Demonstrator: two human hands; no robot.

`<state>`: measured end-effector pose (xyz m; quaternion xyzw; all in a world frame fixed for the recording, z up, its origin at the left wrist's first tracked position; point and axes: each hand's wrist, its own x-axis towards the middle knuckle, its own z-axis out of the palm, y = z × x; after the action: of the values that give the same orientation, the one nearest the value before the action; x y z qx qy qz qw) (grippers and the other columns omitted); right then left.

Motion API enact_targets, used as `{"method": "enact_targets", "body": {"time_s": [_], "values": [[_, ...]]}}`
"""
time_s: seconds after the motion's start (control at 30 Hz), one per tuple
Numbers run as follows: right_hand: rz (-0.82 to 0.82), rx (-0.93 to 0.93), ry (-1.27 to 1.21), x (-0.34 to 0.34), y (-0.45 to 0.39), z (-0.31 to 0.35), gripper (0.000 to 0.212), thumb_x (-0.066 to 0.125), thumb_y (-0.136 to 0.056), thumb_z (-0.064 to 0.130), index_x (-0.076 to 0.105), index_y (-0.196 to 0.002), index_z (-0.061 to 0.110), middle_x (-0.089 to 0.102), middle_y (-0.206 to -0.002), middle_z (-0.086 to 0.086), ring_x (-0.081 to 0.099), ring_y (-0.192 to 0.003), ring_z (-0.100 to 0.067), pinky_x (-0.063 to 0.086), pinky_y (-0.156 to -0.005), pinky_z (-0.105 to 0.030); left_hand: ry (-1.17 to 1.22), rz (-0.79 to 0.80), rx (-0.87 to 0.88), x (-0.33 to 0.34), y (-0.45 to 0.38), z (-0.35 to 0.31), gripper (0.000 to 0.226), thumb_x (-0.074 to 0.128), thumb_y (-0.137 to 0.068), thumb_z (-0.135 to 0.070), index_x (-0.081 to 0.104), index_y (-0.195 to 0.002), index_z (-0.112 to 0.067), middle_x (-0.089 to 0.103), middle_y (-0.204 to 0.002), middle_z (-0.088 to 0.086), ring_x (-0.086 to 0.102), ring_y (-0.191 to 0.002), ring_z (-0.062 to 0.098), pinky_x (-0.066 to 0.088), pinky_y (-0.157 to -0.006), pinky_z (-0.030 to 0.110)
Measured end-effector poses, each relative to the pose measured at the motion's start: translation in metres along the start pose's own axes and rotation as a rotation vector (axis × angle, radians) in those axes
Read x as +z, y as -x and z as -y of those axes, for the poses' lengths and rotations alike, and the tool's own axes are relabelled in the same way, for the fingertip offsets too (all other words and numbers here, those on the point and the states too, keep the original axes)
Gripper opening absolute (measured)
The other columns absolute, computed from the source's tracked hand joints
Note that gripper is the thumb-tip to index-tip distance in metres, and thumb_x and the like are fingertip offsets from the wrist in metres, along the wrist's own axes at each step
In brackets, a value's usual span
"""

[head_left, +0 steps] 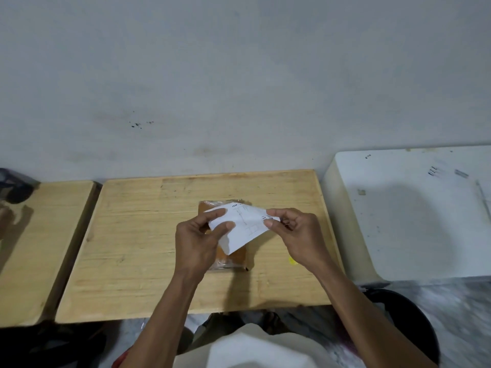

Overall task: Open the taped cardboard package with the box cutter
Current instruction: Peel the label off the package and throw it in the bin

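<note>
A pale grey wall [239, 75], scuffed and marked with a few dark specks, fills the upper part of the view behind the wooden bench [132, 248]. This bench is the landmark: a light, grained top with rounded corners, its far edge against the wall. Just beside its left edge stands a second wooden bench [39, 248] of the same kind, with a narrow gap between them. Beside its right edge sits a white table [411, 221] with pen marks and smudges on its surface. Below the bench's near right corner, part of a dark round chair [414, 314] shows.

The taped cardboard package [233, 257] lies flat near the middle of the bench, a brown slab wrapped in clear glossy tape, mostly covered by the hands and paper above it. A small yellow spot [292, 261] shows on the bench just right of the package; I cannot tell what it is.

Over the package, a white sheet of paper [241, 229] with faint printed lines and a barcode is held tilted. The left hand [199, 240] pinches its left edge between thumb and fingers; the right hand [297, 235] pinches its right corner the same way. No box cutter can be made out in either hand.
</note>
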<state>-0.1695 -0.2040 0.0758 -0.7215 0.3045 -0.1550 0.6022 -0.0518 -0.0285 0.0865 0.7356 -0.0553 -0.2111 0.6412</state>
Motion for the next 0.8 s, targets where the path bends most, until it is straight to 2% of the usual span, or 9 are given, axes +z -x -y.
{"method": "enact_targets", "body": {"time_s": [0.1, 0.2, 0.3, 0.37, 0.47, 0.57, 0.63, 0.73, 0.8], "values": [[-0.012, -0.123, 0.158, -0.007, 0.000, 0.000, 0.010, 0.076, -0.086, 0.021, 0.078, -0.095, 0.021, 0.063, -0.079, 0.012, 0.061, -0.071, -0.006, 0.046, -0.064, -0.017, -0.161, -0.018, 0.081, 0.005, 0.002, -0.004, 0.022, 0.086, -0.073, -0.014, 0.080, -0.094, -0.017, 0.077, -0.091, -0.004, 0.071, -0.084, 0.007, 0.057, -0.072, 0.030], [-0.024, -0.208, 0.263, -0.013, -0.002, 0.003, 0.003, 0.074, -0.086, 0.024, 0.077, -0.087, 0.023, 0.056, -0.084, 0.012, 0.057, -0.078, -0.005, 0.039, -0.065, -0.008, -0.314, -0.041, 0.213, 0.014, 0.007, -0.007, 0.007, 0.081, -0.079, -0.020, 0.077, -0.081, -0.026, 0.065, -0.086, -0.008, 0.060, -0.080, -0.001, 0.046, -0.066, 0.018], [0.013, -0.279, 0.295, -0.017, -0.004, 0.006, 0.006, 0.072, -0.088, 0.027, 0.075, -0.089, 0.022, 0.060, -0.089, 0.011, 0.059, -0.086, -0.007, 0.038, -0.068, -0.009, -0.286, -0.013, 0.210, 0.023, 0.012, -0.012, 0.021, 0.079, -0.082, -0.018, 0.070, -0.096, -0.006, 0.061, -0.090, -0.022, 0.057, -0.086, -0.010, 0.047, -0.064, 0.017], [0.048, -0.336, 0.309, -0.018, -0.005, 0.007, 0.006, 0.069, -0.091, 0.025, 0.074, -0.091, 0.021, 0.065, -0.086, 0.010, 0.060, -0.086, -0.009, 0.046, -0.072, -0.021, -0.356, 0.005, 0.248, 0.027, 0.012, -0.010, 0.024, 0.079, -0.082, -0.020, 0.069, -0.097, -0.004, 0.059, -0.094, -0.028, 0.054, -0.096, -0.007, 0.049, -0.073, 0.022], [0.061, -0.361, 0.369, -0.021, -0.005, 0.007, 0.007, 0.064, -0.093, 0.023, 0.069, -0.089, 0.020, 0.064, -0.085, 0.011, 0.058, -0.086, -0.011, 0.050, -0.075, -0.036, -0.591, 0.044, 0.387, 0.034, 0.015, -0.013, 0.014, 0.077, -0.083, -0.031, 0.072, -0.084, -0.018, 0.056, -0.102, -0.013, 0.048, -0.107, 0.017, 0.041, -0.079, 0.029], [0.089, -0.384, 0.399, -0.026, 0.000, 0.010, 0.008, 0.060, -0.095, 0.021, 0.065, -0.089, 0.020, 0.061, -0.087, 0.013, 0.057, -0.087, -0.011, 0.050, -0.075, -0.037, -0.780, 0.054, 0.511, 0.046, 0.020, -0.016, 0.013, 0.067, -0.082, -0.037, 0.074, -0.080, -0.026, 0.069, -0.090, -0.012, 0.056, -0.096, 0.023, 0.045, -0.081, 0.044], [0.098, -0.398, 0.459, -0.032, 0.003, 0.011, 0.009, 0.057, -0.096, 0.023, 0.063, -0.089, 0.021, 0.059, -0.087, 0.016, 0.054, -0.088, -0.011, 0.049, -0.074, -0.036, -0.779, 0.036, 0.549, 0.052, 0.025, -0.020, 0.011, 0.068, -0.082, -0.033, 0.076, -0.078, -0.027, 0.072, -0.081, -0.008, 0.057, -0.085, 0.019, 0.046, -0.079, 0.047], [0.087, -0.365, 0.579, -0.041, 0.009, 0.010, 0.010, 0.056, -0.097, 0.024, 0.062, -0.089, 0.022, 0.060, -0.088, 0.015, 0.052, -0.090, -0.011, 0.048, -0.073, -0.033, -0.687, 0.071, 0.554, 0.060, 0.030, -0.024, 0.016, 0.076, -0.082, -0.020, 0.075, -0.067, -0.023, 0.060, -0.059, -0.017, 0.048, -0.062, 0.002, 0.038, -0.064, 0.030], [0.056, -0.299, 0.474, -0.042, 0.014, 0.011, 0.011, 0.058, -0.095, 0.019, 0.063, -0.086, 0.018, 0.063, -0.085, 0.013, 0.056, -0.085, -0.009, 0.046, -0.073, -0.024, -0.633, 0.094, 0.555, 0.067, 0.033, -0.027, 0.031, 0.077, -0.082, -0.011, 0.068, -0.056, -0.027, 0.045, -0.048, -0.019, 0.043, -0.051, 0.002, 0.029, -0.055, 0.018]]}}
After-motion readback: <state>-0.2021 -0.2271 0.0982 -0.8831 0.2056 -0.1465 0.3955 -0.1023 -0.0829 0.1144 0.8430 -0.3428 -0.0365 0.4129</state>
